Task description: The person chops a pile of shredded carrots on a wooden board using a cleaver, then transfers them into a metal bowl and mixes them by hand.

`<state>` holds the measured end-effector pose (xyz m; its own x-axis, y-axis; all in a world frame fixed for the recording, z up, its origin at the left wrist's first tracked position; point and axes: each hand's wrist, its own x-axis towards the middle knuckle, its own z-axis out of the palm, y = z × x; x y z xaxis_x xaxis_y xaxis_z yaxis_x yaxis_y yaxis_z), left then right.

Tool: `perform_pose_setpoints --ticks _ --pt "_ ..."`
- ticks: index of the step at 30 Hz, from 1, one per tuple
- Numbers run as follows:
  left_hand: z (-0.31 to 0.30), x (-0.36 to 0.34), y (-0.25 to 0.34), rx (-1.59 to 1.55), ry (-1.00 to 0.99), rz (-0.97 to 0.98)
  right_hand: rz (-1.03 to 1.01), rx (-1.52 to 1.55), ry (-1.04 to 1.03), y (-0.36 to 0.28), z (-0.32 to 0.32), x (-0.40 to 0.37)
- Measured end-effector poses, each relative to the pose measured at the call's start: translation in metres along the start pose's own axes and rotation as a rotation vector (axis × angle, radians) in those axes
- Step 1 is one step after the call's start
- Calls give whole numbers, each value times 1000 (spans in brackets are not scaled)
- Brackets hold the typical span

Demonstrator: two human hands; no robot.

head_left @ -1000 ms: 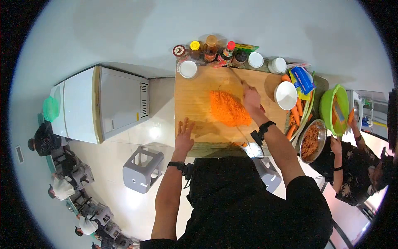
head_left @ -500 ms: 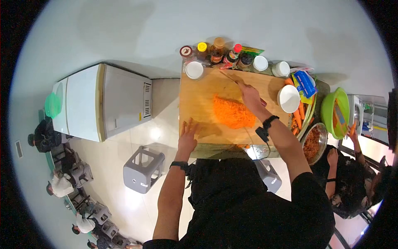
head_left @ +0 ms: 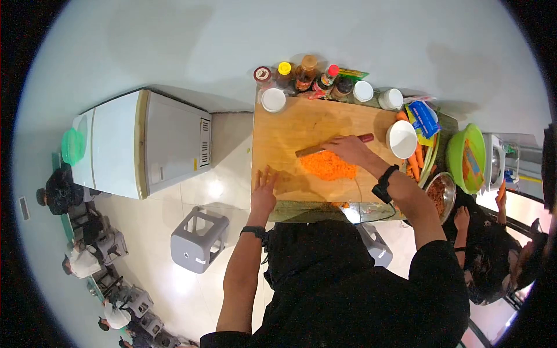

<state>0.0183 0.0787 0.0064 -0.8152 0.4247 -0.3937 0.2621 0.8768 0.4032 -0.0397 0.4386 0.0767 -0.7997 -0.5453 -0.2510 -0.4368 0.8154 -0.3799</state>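
My right hand (head_left: 346, 149) is closed on a kitchen knife (head_left: 311, 151); the dark red end of its handle sticks out to the right of my fingers. The blade lies along the far edge of a heap of finely chopped carrot (head_left: 329, 167). That heap rests on a large wooden cutting board (head_left: 284, 127). At the board's near left edge, my left hand (head_left: 264, 188) lies flat with its fingers spread, holding nothing and apart from the carrot.
Seasoning bottles (head_left: 306, 72) and white jars line the board's back edge. To the right are a white bowl (head_left: 401, 139), whole carrots (head_left: 413, 165), a metal bowl (head_left: 448, 181) and a green basin (head_left: 458, 165). Another person's hand (head_left: 462, 218) is beyond. A grey stool (head_left: 200, 240) stands at left.
My right hand has brought the knife down toward me, from angled above the carrot heap to lying along its far edge. The heap looks more compact. My left hand has stayed put.
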Motion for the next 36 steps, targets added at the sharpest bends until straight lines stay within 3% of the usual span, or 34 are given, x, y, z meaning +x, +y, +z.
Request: perform_pose_setpoints --ticks 2,4,5,7,11,13,16,18,25,28,30,34,36 --pt "3 0 -1 38 7 15 106 10 -2 0 5 -20" --pt "4 -1 0 68 23 19 453 329 266 9 35 -45" --pt "4 -3 0 88 19 22 451 322 265 3 32 -55" --pt "0 -4 3 107 15 34 716 450 383 -12 30 -76" --pt "-13 -2 5 70 -63 19 925 338 445 -47 51 -100" --pt "-9 -2 -1 93 -81 20 1028 413 588 -82 47 -98" --pt "-5 -2 -7 83 -38 87 898 243 627 -89 97 -91" --pt "-9 -4 -8 95 -39 118 990 224 535 -88 123 -83" --pt "-17 -2 -7 77 -65 116 1018 256 867 -102 143 -106" --pt "-20 -3 -6 97 -111 90 1111 171 824 -110 151 -121" --pt "-16 -1 -11 127 -114 119 1382 345 489 -110 148 -122" --pt "-9 3 -18 62 -34 143 1190 436 520 -90 149 -126" --pt "-10 6 -20 131 -183 132 1117 574 469 -84 132 -129"
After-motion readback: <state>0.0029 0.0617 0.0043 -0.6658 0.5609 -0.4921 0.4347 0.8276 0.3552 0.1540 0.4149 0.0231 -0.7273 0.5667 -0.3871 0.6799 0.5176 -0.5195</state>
